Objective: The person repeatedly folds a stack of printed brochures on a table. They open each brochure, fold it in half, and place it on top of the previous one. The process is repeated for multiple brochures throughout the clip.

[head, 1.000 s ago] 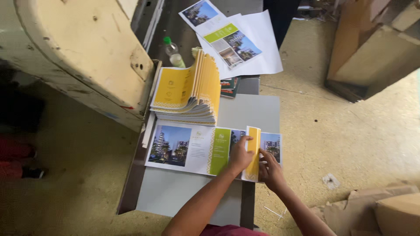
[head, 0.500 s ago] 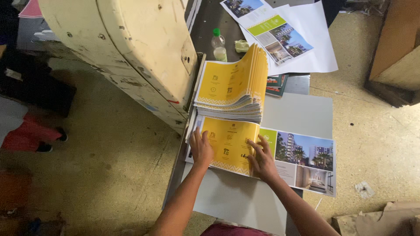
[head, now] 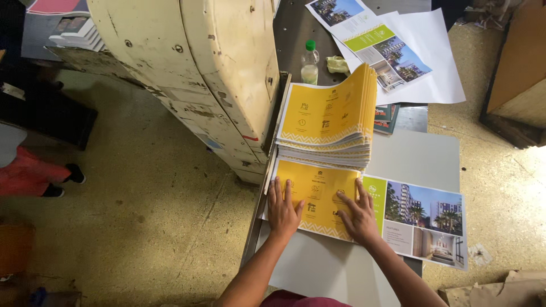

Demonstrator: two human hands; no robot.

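A printed brochure sheet [head: 421, 216] lies flat on the grey table [head: 421, 156], with its yellow panel [head: 318, 190] folded over on the left and building photos on the right. My left hand [head: 282, 207] presses flat on the yellow panel's left part, fingers apart. My right hand [head: 357, 211] lies flat on the fold line between the yellow and green parts. Just beyond my hands sits a thick stack of folded yellow brochures [head: 330, 119], its right edge curling up.
A large cream-coloured machine [head: 193, 74] stands left of the table. A small green-capped bottle [head: 309, 63] and unfolded printed sheets [head: 387, 51] lie at the back. A person's red-clad leg and black shoe [head: 34, 170] show at far left. Cardboard boxes [head: 515, 85] stand to the right.
One second ago my hands were folding the sheet's right yellow flap; the flap then came over to the left. Now both hands press flat on the folded yellow panel.
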